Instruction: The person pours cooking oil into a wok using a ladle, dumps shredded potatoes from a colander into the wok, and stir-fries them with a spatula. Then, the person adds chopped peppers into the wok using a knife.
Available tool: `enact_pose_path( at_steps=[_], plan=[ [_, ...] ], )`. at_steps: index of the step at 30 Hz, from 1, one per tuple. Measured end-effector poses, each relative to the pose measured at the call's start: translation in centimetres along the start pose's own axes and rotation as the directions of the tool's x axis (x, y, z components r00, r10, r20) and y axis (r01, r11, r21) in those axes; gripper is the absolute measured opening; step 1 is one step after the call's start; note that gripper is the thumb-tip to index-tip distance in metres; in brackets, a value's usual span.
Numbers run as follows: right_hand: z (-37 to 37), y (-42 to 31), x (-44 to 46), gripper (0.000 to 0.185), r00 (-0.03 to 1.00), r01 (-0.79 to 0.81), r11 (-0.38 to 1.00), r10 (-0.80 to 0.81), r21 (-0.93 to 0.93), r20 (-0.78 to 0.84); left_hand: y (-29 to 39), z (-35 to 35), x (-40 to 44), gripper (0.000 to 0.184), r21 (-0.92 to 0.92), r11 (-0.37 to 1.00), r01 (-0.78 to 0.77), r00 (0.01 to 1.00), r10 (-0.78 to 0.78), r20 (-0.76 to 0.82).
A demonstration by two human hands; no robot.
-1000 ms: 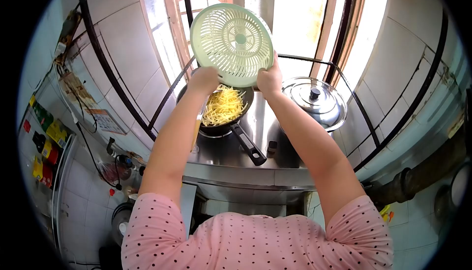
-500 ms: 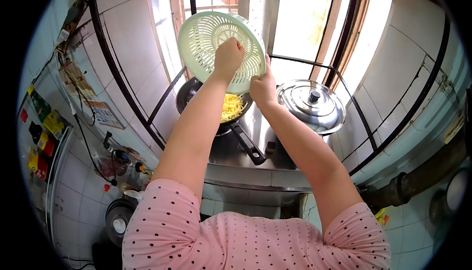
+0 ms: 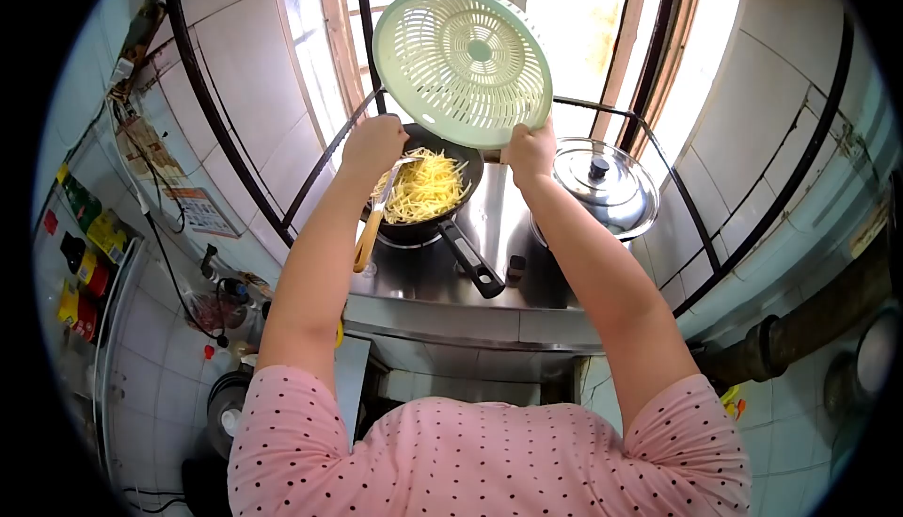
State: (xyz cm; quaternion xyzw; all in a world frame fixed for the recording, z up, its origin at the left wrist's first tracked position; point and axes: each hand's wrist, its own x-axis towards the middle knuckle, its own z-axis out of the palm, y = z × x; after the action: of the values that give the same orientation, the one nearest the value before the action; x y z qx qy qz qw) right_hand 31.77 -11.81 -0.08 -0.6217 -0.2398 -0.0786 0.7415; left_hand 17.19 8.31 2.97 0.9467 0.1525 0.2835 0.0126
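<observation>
My right hand (image 3: 532, 152) grips the rim of a pale green plastic colander (image 3: 480, 50), held tilted above the stove with its inside towards me. My left hand (image 3: 375, 143) is closed beside the left rim of a black frying pan (image 3: 475, 174); what its fingers hold, if anything, is hidden. A heap of pale yellow shreds (image 3: 428, 188), like potato strips, lies in the pan. Among the shreds rests the metal end of a spatula, its yellow handle (image 3: 368, 239) sticking out over the pan's near left edge. No shreds are visible in the colander.
A shiny metal lid (image 3: 616, 199) with a black knob lies right of the pan. The pan's black handle (image 3: 475, 263) points towards me over the steel stove (image 3: 546, 277). Black metal bars (image 3: 649, 56) frame the window. Bottles and packets (image 3: 85, 258) stand at the far left.
My left hand has left the inside of the colander and come down beside the pan. The colander has risen and shifted right, so the shreds and spatula now show.
</observation>
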Motion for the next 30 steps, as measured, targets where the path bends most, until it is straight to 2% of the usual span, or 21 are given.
enact_pose_path(
  at_steps=[2,3,5,6,9,10,13,14,17,21,23,26,30],
  plan=[
    [-0.6,-0.5,-0.7,0.071,0.999,0.017,1.000,-0.018,-0.016,-0.043,1.4,-2.2,-1.3,0.022,-0.055,0.995,0.080,0.997,-0.081,-0.018],
    [-0.8,-0.9,-1.1,0.070,0.996,0.044,0.998,-0.048,-0.050,-0.081,1.8,-2.3,-2.0,0.023,-0.075,0.996,0.055,0.997,-0.059,-0.048],
    [-1.4,-1.8,-2.1,0.064,0.997,-0.067,0.994,0.069,0.088,-0.020,2.3,-2.2,-3.5,0.025,-0.107,0.994,-0.001,0.993,-0.012,-0.116],
    [-1.8,-2.7,-2.9,0.061,0.991,-0.132,0.977,0.131,0.165,0.015,2.6,-2.2,-4.2,0.033,-0.094,0.995,-0.014,0.994,0.004,-0.106],
    [-3.1,-7.1,-6.7,0.053,0.935,-0.355,0.852,0.326,0.384,0.142,6.7,-5.3,-7.9,0.042,-0.218,0.971,0.103,0.995,-0.104,0.008],
    [-3.6,-8.3,-8.0,0.048,0.922,-0.387,0.839,0.349,0.382,0.168,8.3,-6.7,-9.4,0.053,-0.287,0.944,0.165,0.985,-0.146,0.086],
    [-5.1,-9.4,-11.5,0.044,0.872,-0.487,0.674,0.339,0.555,0.353,10.9,-7.5,-14.4,0.059,-0.444,0.876,0.190,0.974,-0.224,-0.026],
    [-5.6,-10.1,-13.1,0.043,0.851,-0.522,0.648,0.360,0.554,0.381,11.1,-7.1,-15.8,0.064,-0.514,0.843,0.157,0.970,-0.229,-0.080],
    [-7.2,-11.3,-17.6,0.041,0.778,-0.619,0.552,0.331,0.559,0.535,12.6,-7.5,-20.5,0.061,-0.693,0.715,0.092,0.942,-0.288,-0.173],
    [-9.2,-11.9,-24.5,0.043,0.740,-0.671,0.510,0.410,0.539,0.533,14.5,-9.1,-26.2,0.058,-0.940,0.341,-0.016,0.871,-0.456,-0.181],
    [-10.7,-12.0,-28.1,0.043,0.745,-0.667,0.499,0.443,0.553,0.499,14.5,-9.4,-28.9,0.058,-0.954,0.294,0.056,0.868,-0.487,-0.100],
    [-13.2,-10.3,-33.4,0.051,0.723,-0.690,0.542,0.485,0.480,0.491,14.7,-9.9,-33.5,0.057,-0.954,0.231,0.193,0.877,-0.476,0.062],
    [-15.5,-6.9,-42.5,0.054,0.715,-0.697,0.603,0.548,0.387,0.434,13.7,-5.7,-42.4,0.058,-0.946,0.230,0.229,0.885,-0.453,0.104]
  ],
)
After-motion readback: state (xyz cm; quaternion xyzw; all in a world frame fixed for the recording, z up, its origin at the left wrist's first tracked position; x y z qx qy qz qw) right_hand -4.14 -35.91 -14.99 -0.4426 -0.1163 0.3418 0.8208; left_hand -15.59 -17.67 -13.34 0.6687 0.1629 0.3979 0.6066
